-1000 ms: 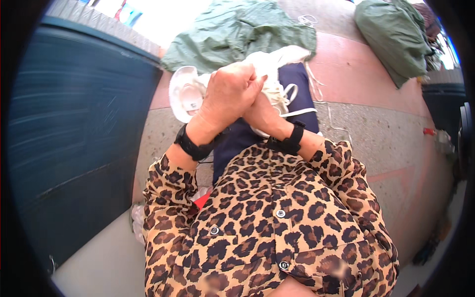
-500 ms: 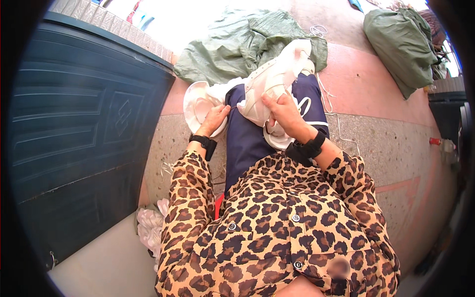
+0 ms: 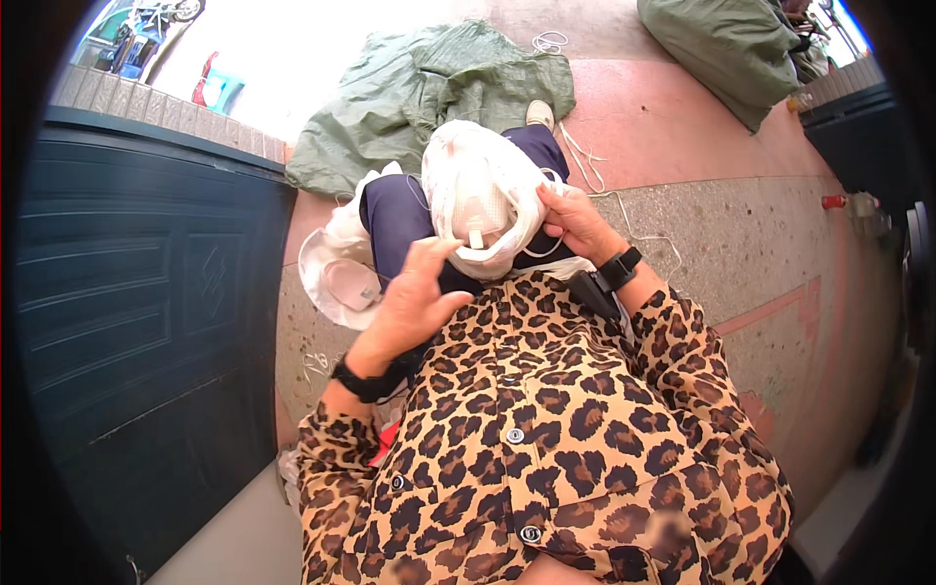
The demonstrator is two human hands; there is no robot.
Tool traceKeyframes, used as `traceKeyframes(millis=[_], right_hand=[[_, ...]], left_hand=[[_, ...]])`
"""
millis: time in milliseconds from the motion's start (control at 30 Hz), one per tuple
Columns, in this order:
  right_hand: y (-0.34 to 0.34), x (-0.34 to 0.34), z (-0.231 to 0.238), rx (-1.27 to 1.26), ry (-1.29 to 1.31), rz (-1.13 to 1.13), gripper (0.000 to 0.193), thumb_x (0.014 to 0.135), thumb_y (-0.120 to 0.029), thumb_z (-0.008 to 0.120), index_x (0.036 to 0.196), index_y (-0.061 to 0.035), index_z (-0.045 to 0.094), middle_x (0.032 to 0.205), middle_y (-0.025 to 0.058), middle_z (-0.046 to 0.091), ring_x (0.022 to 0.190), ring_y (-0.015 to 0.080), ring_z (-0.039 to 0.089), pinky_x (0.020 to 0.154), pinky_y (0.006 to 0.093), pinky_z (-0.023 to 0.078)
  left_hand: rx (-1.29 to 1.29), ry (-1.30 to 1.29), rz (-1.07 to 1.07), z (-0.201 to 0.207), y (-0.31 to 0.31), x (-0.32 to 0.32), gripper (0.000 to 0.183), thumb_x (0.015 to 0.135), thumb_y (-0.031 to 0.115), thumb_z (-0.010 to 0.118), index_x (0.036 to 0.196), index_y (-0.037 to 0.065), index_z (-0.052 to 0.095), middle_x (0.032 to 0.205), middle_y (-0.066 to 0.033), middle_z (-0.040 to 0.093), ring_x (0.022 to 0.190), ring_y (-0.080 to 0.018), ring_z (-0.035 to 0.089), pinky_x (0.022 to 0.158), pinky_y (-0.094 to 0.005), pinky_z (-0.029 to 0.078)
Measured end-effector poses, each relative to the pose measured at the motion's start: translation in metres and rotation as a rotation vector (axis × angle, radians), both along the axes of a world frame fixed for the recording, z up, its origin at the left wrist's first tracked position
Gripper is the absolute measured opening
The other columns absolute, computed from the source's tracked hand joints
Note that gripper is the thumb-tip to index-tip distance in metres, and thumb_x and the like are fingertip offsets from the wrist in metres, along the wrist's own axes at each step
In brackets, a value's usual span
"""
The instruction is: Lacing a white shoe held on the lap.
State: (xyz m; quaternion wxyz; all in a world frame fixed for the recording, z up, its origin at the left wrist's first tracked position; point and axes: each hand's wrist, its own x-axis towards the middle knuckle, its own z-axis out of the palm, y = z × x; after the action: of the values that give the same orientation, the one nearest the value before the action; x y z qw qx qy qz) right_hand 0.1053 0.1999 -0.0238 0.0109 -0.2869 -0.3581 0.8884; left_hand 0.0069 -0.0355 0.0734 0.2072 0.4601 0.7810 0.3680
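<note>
A white shoe upper (image 3: 483,200) rests on my lap across the dark blue trousers (image 3: 393,210), its dotted panel facing up and a pale rim curving round it. On its right edge my right hand (image 3: 582,226) is closed, thumb and fingers pinching the rim beside a thin white cord. My left hand (image 3: 409,300) is open at the near left, thumb spread from the fingers, fingertips at the upper's lower left rim. Left of my knee lies another white piece (image 3: 341,278) with a pinkish inside. Part of the upper's far side is hidden.
A crumpled green sheet (image 3: 390,107) covers the floor ahead, and a full green sack (image 3: 717,49) stands at the far right. White cord (image 3: 639,232) trails over the floor to my right. A dark blue panelled door (image 3: 146,283) closes off the left.
The upper has turned from lying sideways to facing me and sits nearer. My left hand has come off the left side and moved in toward its near rim. My view has shifted rightward.
</note>
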Motion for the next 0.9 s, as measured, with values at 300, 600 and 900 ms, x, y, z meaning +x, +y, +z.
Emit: traceKeyframes(millis=[300, 600, 900], right_hand=[[0.005, 0.031, 0.029, 0.005, -0.276, 0.062, 0.042, 0.093, -0.034, 0.035, 0.11, 0.0038, 0.043, 0.096, 0.0184, 0.058, 0.057, 0.0215, 0.058, 0.051, 0.0312, 0.052], [-0.07, 0.008, -0.038, -0.463, -0.304, -0.099, 0.027, 0.091, -0.02, 0.03, 0.1, 0.0007, 0.044, 0.096, 0.0171, 0.054, 0.085, 0.0286, 0.055, 0.076, 0.0407, 0.045], [-0.044, 0.006, -0.015, -0.078, -0.253, -0.157, 0.027, 0.093, -0.023, 0.037, 0.109, -0.0056, 0.05, 0.099, 0.0049, 0.057, 0.094, 0.0177, 0.054, 0.082, 0.0334, 0.044]], left_hand=[[-0.171, 0.331, -0.128, -0.03, 0.027, 0.002, 0.034, 0.076, 0.016, 0.06, 0.106, 0.003, 0.051, 0.085, -0.0147, 0.058, 0.075, -0.033, 0.056, 0.064, -0.0391, 0.045], [-0.182, 0.378, -0.154, -0.02, 0.006, 0.023, 0.036, 0.074, 0.017, 0.062, 0.105, 0.002, 0.051, 0.079, -0.0115, 0.056, 0.072, -0.0303, 0.054, 0.06, -0.0386, 0.044], [-0.429, 0.707, -0.067, -0.049, 0.014, 0.027, 0.032, 0.074, 0.024, 0.062, 0.103, 0.017, 0.052, 0.097, -0.0073, 0.055, 0.072, -0.0263, 0.055, 0.055, -0.0381, 0.041]])
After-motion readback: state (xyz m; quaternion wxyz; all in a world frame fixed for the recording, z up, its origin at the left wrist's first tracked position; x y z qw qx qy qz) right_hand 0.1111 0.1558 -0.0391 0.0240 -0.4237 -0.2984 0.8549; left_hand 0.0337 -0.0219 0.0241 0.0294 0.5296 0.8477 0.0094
